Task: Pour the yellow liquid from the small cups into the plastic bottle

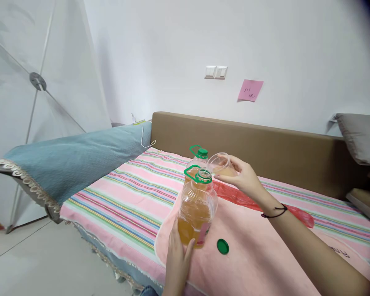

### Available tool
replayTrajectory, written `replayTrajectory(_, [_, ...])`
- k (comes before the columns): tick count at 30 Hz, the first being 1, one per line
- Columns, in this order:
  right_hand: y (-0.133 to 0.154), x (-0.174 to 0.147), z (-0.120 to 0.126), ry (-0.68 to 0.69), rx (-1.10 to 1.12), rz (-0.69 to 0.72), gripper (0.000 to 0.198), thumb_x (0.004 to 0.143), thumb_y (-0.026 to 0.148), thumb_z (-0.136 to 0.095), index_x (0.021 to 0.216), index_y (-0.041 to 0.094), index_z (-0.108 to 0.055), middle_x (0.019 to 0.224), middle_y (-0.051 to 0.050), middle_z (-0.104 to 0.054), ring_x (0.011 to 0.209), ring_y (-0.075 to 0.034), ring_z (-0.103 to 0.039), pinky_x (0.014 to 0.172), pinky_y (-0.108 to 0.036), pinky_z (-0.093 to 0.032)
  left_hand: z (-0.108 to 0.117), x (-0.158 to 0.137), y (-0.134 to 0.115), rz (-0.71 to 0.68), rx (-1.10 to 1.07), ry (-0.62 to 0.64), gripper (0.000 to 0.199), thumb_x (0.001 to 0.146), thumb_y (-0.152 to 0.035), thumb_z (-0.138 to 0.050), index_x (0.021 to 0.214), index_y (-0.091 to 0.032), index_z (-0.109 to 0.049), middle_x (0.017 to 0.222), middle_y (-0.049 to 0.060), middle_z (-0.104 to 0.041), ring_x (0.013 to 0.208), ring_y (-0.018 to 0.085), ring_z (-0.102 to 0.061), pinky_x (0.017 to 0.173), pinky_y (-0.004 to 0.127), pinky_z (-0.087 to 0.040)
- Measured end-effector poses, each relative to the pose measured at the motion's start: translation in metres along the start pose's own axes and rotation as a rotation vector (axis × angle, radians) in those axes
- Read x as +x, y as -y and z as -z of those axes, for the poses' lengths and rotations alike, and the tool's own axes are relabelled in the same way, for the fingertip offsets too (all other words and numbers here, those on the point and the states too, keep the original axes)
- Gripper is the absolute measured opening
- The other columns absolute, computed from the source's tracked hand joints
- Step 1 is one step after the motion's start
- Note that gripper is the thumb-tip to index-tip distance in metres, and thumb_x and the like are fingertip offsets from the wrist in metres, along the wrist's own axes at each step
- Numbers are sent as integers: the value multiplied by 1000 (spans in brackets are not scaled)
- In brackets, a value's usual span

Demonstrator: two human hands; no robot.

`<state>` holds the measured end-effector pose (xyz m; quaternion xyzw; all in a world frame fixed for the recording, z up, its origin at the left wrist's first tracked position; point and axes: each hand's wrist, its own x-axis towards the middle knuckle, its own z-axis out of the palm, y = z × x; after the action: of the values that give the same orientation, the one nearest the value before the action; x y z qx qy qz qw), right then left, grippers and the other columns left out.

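My left hand (pixel 179 250) is closed around the lower side of a large clear bottle (pixel 197 205) of amber liquid, which stands on a pink mat. Its mouth is uncapped, with a green carry handle (pixel 191 170) around the neck. In my right hand (pixel 243 174) is a clear plastic cup (pixel 220 164), tilted toward the bottle's mouth, with some pale amber liquid inside. A second bottle with a green cap (pixel 202 153) stands right behind, mostly hidden by the first. The loose green cap (pixel 223 246) lies on the mat, right of the near bottle.
The pink mat (pixel 249 255) lies over a striped sheet (pixel 135 181). Behind the bottles is a red plastic bag (pixel 240 195). A brown headboard (pixel 234 131) runs along the wall, a blue-covered armrest (pixel 89 156) is at left, and a grey cushion (pixel 362 137) at right.
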<state>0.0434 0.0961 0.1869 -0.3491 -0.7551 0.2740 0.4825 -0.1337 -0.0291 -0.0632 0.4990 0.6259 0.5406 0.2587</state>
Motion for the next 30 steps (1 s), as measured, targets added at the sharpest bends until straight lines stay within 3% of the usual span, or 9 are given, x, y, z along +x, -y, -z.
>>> replayTrajectory(15, [21,12,12,86,-341,52,50,68,38,-81,115,26,-71,120,-4,-73,112,-30,-65,96,-43,-50,2,1,-1,13,10,33,77,92,-56,-48,154,-21,-19,161,10,-28,151,25,-23,126,52,-20])
replayTrajectory(25, [25,16,14,104,-426,88,53,66,29,-82,118,26,-71,118,-5,-73,107,-28,-68,94,-43,-52,3,2,-1,-23,-19,25,75,92,-52,-52,154,-21,-22,159,13,-32,149,28,-29,125,54,-25])
replayTrajectory(30, [27,18,15,103,-466,115,49,66,29,-81,115,25,-72,116,-6,-74,102,-28,-69,88,-41,-54,3,0,-1,-16,-8,34,76,92,-53,-50,154,-19,-20,161,13,-28,151,27,-23,126,52,-21])
